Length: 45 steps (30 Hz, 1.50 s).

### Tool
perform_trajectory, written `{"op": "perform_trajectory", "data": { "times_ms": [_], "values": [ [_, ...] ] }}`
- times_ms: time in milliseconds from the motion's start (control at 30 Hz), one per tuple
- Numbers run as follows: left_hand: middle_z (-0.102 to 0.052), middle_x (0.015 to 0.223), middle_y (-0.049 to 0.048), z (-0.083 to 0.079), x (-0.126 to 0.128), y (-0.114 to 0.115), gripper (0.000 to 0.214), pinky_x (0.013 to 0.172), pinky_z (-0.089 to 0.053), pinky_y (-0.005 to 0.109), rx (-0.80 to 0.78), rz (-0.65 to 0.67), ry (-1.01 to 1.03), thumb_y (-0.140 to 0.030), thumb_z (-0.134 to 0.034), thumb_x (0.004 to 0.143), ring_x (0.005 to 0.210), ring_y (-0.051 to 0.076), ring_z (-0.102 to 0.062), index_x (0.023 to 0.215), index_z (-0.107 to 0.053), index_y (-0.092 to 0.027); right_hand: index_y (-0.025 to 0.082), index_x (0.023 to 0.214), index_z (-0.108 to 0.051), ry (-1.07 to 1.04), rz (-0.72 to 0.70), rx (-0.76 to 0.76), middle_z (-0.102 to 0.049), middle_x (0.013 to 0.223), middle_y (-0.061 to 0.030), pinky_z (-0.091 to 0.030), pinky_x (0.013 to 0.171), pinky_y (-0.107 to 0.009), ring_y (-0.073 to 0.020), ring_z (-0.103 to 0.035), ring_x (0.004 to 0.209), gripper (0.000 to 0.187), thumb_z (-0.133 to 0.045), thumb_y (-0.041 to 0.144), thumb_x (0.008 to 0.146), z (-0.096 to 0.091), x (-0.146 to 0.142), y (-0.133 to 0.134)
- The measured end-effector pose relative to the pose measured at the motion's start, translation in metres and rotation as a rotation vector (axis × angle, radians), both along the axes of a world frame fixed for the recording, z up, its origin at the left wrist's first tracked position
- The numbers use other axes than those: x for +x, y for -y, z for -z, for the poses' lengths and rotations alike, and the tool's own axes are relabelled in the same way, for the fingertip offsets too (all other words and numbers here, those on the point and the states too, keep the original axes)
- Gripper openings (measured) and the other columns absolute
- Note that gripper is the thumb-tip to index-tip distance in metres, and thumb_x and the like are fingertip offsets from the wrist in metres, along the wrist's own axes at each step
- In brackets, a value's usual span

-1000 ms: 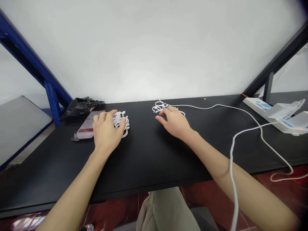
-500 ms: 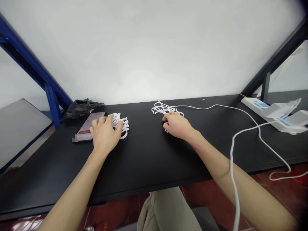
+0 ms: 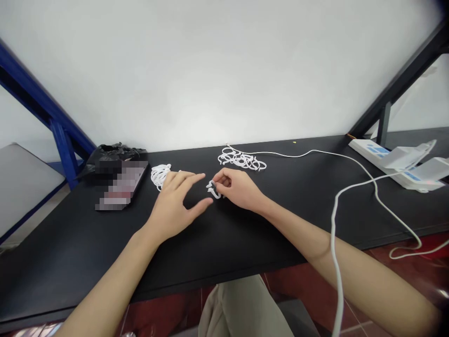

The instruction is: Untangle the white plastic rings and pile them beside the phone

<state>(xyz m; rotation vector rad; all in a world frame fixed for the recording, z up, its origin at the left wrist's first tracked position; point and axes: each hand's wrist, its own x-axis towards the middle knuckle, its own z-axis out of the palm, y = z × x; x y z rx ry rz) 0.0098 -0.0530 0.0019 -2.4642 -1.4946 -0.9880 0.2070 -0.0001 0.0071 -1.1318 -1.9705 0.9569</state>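
Head view looks forward and down across a white wall [image 3: 210, 70], framed by a blue steel brace [image 3: 45, 103] on the left and a black steel brace [image 3: 396, 89] on the right. A black tabletop [image 3: 70, 252] runs across the frame, with a red tiled floor [image 3: 298, 290] below its edge and the person's khaki trousers [image 3: 242, 309] under it.

At the right end of the table sits a white power strip [image 3: 379, 157] with blue markings. A white cable [image 3: 333, 243] hangs down in front of the right forearm, and a thinner white cord [image 3: 291, 154] runs along the back of the table. At the far left lie a crumpled black plastic bag [image 3: 115, 152] and a flat rectangular device [image 3: 121, 185], its face pixelated.

A tangled bunch of white plastic loops [image 3: 242, 160] lies near the back edge, and a smaller bunch [image 3: 160, 175] lies just beside the device. The left hand [image 3: 171, 206] is spread and holds nothing, its fingertips just beside the small white plastic piece [image 3: 213, 189]. The right hand [image 3: 238, 188] pinches that piece between thumb and fingers, above the middle of the table.
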Motion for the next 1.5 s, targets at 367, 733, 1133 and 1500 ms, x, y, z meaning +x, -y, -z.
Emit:
{"op": "perform_trajectory", "data": {
  "times_ms": [367, 733, 1133, 1500],
  "values": [
    [-0.064, 0.113, 0.0061, 0.001, 0.009, 0.001, 0.036, 0.098, -0.044, 0.045, -0.037, 0.049, 0.033, -0.039, -0.061, 0.089, 0.107, 0.025, -0.055, 0.121, -0.055, -0.024, 0.019, 0.084, -0.061, -0.205, -0.103, -0.140, -0.066, 0.074, 0.0011, -0.054, 0.059, -0.024, -0.0100, -0.061, 0.062, 0.004, -0.059, 0.022, 0.083, 0.004, -0.011, 0.007],
    [-0.064, 0.102, 0.0047, 0.003, 0.007, -0.001, 0.036, 0.074, -0.051, 0.034, -0.193, -0.057, 0.097, -0.035, -0.064, 0.081, 0.093, 0.022, -0.059, 0.113, -0.056, -0.022, 0.020, 0.103, -0.064, -0.045, -0.183, 0.328, -0.067, 0.093, -0.0022, -0.049, 0.070, -0.025, -0.0105, -0.058, 0.071, 0.019, -0.061, 0.033, 0.089, -0.007, -0.007, 0.016],
    [-0.064, 0.098, 0.0049, 0.002, 0.006, 0.000, 0.033, 0.074, -0.051, 0.035, -0.156, -0.028, 0.073, -0.042, -0.061, 0.086, 0.094, 0.023, -0.057, 0.113, -0.056, -0.023, 0.021, 0.092, -0.068, -0.094, -0.200, 0.315, -0.071, 0.083, 0.0011, -0.048, 0.073, -0.022, -0.0099, -0.063, 0.072, 0.017, -0.054, 0.030, 0.095, -0.004, -0.007, 0.013],
    [-0.065, 0.099, 0.0047, 0.001, 0.007, 0.001, 0.033, 0.077, -0.049, 0.035, -0.127, -0.053, 0.056, -0.041, -0.059, 0.088, 0.093, 0.023, -0.057, 0.114, -0.057, -0.022, 0.022, 0.097, -0.067, -0.070, -0.161, 0.291, -0.070, 0.082, 0.0019, -0.044, 0.069, -0.022, -0.0093, -0.060, 0.068, 0.019, -0.054, 0.035, 0.096, -0.002, -0.008, 0.012]
  ]
}}
